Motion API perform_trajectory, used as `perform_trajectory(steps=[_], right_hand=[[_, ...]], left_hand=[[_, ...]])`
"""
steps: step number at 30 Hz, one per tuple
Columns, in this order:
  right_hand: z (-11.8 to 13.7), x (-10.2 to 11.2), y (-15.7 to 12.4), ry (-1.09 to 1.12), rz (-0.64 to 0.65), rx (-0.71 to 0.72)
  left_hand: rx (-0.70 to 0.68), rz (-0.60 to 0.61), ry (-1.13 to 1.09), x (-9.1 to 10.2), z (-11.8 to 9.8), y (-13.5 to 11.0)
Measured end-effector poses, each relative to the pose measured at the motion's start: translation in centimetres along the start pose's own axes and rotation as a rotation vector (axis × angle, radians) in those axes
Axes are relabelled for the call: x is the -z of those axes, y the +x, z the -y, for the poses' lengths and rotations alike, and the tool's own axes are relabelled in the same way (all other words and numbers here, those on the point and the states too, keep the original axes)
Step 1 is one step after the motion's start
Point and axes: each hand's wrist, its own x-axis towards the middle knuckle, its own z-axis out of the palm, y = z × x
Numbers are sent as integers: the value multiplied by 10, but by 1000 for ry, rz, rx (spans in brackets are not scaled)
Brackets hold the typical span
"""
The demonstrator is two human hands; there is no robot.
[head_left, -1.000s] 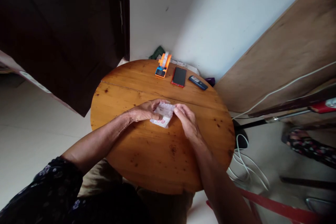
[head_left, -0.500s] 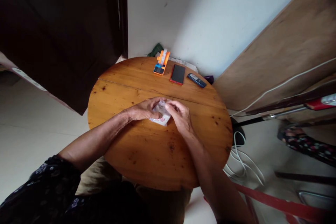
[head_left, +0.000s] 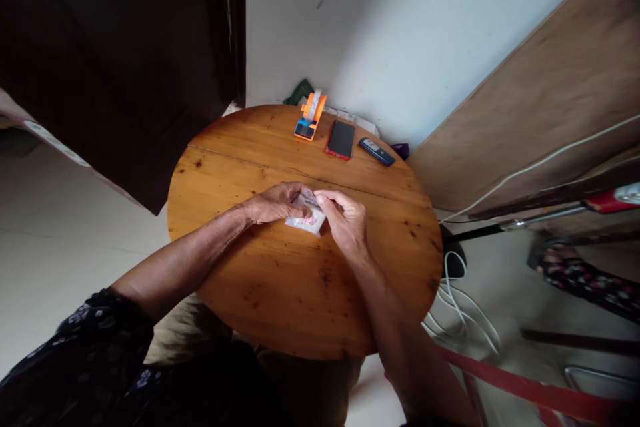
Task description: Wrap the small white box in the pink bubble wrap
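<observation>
A small white packet [head_left: 311, 221] with pinkish-red print and a clear plastic wrapping lies on the round wooden table [head_left: 280, 280], low between both hands. My left hand [head_left: 277, 204] grips it from the left, the thumb across its top and the fingers behind. On the other side, my right hand [head_left: 346, 215] pinches the wrapping at the packet's upper right edge between thumb and forefinger. The far side of the packet is hidden by my fingers.
Along the table's far edge stand an orange tape dispenser [head_left: 311, 117], a red-edged phone [head_left: 341, 140] and a dark blue handset [head_left: 376, 151]. A white cable [head_left: 457, 307] loops on the floor at right. Another person's foot [head_left: 553, 259] shows at far right.
The wrapping's top has been pulled flatter, and more of the white printed face shows. My right thumb and forefinger have drawn together on the plastic edge. My left hand keeps its grip.
</observation>
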Motion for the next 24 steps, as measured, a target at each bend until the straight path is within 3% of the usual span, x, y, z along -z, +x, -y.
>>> perform_trajectory(steps=[9, 16, 24], right_hand=[[3, 5, -2, -228, 60, 199], [-4, 4, 0, -307, 109, 217], [-12, 2, 3, -354, 67, 216]], left_hand=[[1, -111, 273, -2, -14, -7], [-36, -176, 547, -2, -18, -12], [-22, -129, 403, 6, -16, -9]])
